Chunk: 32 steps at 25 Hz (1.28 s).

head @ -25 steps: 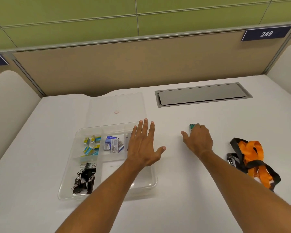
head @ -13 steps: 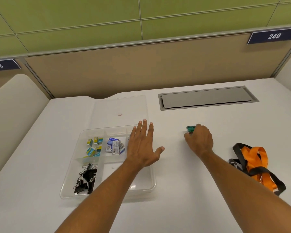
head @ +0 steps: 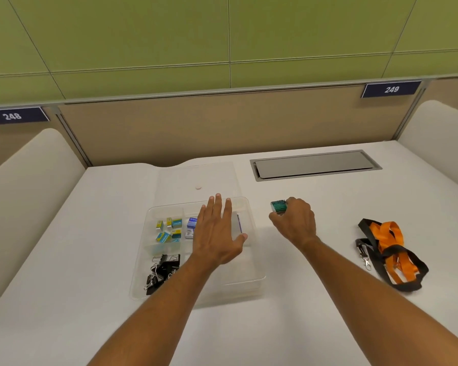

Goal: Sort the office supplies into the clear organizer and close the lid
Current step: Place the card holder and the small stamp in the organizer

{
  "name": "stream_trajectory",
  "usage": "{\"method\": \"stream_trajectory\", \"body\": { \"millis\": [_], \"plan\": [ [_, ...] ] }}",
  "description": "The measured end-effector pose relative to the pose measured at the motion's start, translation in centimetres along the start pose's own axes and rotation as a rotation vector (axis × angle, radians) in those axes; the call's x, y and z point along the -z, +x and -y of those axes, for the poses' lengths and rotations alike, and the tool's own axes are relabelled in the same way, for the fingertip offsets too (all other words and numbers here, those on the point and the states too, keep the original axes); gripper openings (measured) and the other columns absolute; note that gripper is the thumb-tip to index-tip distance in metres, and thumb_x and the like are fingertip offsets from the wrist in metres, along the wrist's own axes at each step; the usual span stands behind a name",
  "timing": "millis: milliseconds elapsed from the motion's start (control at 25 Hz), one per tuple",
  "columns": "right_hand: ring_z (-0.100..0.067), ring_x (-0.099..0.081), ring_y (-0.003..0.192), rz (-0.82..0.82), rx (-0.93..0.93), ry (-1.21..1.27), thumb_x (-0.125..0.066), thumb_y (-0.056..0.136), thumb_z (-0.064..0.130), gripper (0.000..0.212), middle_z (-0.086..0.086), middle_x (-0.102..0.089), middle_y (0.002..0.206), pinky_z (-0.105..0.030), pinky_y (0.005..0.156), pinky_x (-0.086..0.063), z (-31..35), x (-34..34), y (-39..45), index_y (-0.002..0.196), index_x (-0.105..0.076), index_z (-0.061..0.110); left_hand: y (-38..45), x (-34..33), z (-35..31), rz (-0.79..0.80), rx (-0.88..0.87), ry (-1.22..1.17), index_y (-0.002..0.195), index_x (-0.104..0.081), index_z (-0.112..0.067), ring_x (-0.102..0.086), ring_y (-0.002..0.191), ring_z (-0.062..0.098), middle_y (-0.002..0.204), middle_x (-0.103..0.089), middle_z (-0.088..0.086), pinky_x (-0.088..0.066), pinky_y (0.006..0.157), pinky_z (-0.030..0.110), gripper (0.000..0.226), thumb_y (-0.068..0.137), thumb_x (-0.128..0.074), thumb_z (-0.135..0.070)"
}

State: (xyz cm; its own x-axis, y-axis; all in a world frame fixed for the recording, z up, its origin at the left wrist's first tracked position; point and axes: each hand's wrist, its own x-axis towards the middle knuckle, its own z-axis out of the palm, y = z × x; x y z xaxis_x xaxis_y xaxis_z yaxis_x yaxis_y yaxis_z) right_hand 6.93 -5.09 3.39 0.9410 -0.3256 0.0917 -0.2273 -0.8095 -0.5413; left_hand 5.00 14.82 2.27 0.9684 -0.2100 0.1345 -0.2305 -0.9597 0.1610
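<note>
Small green box [head: 278,207] in right hand [head: 295,223], beside organizer [head: 251,276].

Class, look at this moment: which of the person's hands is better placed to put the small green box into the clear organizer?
The right hand: its grip already holds the small green box, beside the clear organizer. The left hand lies flat over it, holding nothing.

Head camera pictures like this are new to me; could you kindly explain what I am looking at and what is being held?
A camera worn on the person's head looks down at their own bare hands; there is no machine. On the white desk sits a clear organizer holding small staple boxes and black binder clips; its lid lies behind it. The left hand is spread flat over the organizer. The right hand pinches a small green box. Orange and black lanyards lie at the right.
</note>
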Motion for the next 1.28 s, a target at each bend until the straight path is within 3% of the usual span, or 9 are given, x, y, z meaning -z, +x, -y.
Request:
{"method": "stream_trajectory", "body": {
  "millis": [240, 400, 560, 800, 1040, 1280],
  "plan": [
    [-0.020, -0.056, 0.074, 0.008, 0.064, -0.030, -0.070, 0.071, 0.042, 0.037, -0.006, -0.067, 0.090, -0.023, 0.052, -0.036, 5.2, -1.6, -4.8, 0.091, -0.063, 0.012, -3.3, 0.9, 4.0, -0.023, -0.003, 0.000, 0.152, 0.006, -0.019, 0.012, 0.147, 0.026, 0.160, 0.012, 0.010, 0.011, 0.116, 0.040, 0.094, 0.084, -0.040, -0.066],
    [-0.014, -0.054, 0.071, 0.033, 0.075, -0.029, -0.074, 0.071, 0.046, 0.042, -0.002, -0.070, 0.093, -0.017, 0.044, -0.029, 7.3, -2.8, -7.3, 0.099, -0.065, 0.016, -4.6, 0.7, 6.0, -0.027, 0.021, -0.003, 0.152, 0.008, -0.022, 0.012, 0.148, 0.026, 0.161, 0.011, 0.007, 0.013, 0.115, 0.039, 0.093, 0.085, -0.034, -0.070],
    [-0.020, -0.066, 0.080, 0.093, 0.059, -0.033, -0.074, 0.072, 0.048, 0.049, -0.002, -0.070, 0.106, -0.018, 0.052, -0.043, 7.4, -4.3, -9.5, 0.109, -0.064, 0.018, -5.3, 0.5, 7.3, -0.021, 0.026, -0.024, 0.152, 0.008, -0.023, 0.013, 0.148, 0.026, 0.161, 0.011, 0.006, 0.016, 0.112, 0.038, 0.093, 0.084, -0.035, -0.071],
    [-0.027, -0.064, 0.102, 0.249, 0.015, -0.165, -0.072, 0.078, 0.035, 0.049, -0.007, -0.064, 0.121, -0.033, 0.081, -0.055, 6.2, -6.6, -10.8, 0.120, -0.056, 0.015, -5.7, 0.0, 8.0, 0.003, 0.051, -0.022, 0.151, 0.009, -0.025, 0.012, 0.147, 0.027, 0.161, 0.012, 0.005, 0.018, 0.108, 0.039, 0.093, 0.084, -0.036, -0.071],
    [-0.029, -0.062, 0.104, 0.272, 0.020, -0.246, -0.073, 0.079, 0.034, 0.044, -0.010, -0.063, 0.115, -0.033, 0.083, -0.051, 5.9, -7.6, -10.4, 0.113, -0.056, 0.012, -6.3, -0.7, 8.7, 0.012, 0.040, -0.019, 0.152, 0.003, -0.022, 0.010, 0.148, 0.026, 0.161, 0.010, 0.006, 0.016, 0.110, 0.036, 0.093, 0.083, -0.036, -0.070],
    [-0.029, -0.064, 0.102, 0.217, 0.072, -0.159, -0.067, 0.080, 0.038, 0.044, -0.010, -0.064, 0.120, -0.032, 0.081, -0.053, 6.1, -6.7, -10.4, 0.116, -0.058, 0.013, -6.2, -0.6, 8.6, 0.014, 0.022, -0.017, 0.152, 0.002, -0.021, 0.010, 0.148, 0.026, 0.161, 0.010, 0.007, 0.015, 0.111, 0.036, 0.093, 0.083, -0.036, -0.070]
  ]
}}
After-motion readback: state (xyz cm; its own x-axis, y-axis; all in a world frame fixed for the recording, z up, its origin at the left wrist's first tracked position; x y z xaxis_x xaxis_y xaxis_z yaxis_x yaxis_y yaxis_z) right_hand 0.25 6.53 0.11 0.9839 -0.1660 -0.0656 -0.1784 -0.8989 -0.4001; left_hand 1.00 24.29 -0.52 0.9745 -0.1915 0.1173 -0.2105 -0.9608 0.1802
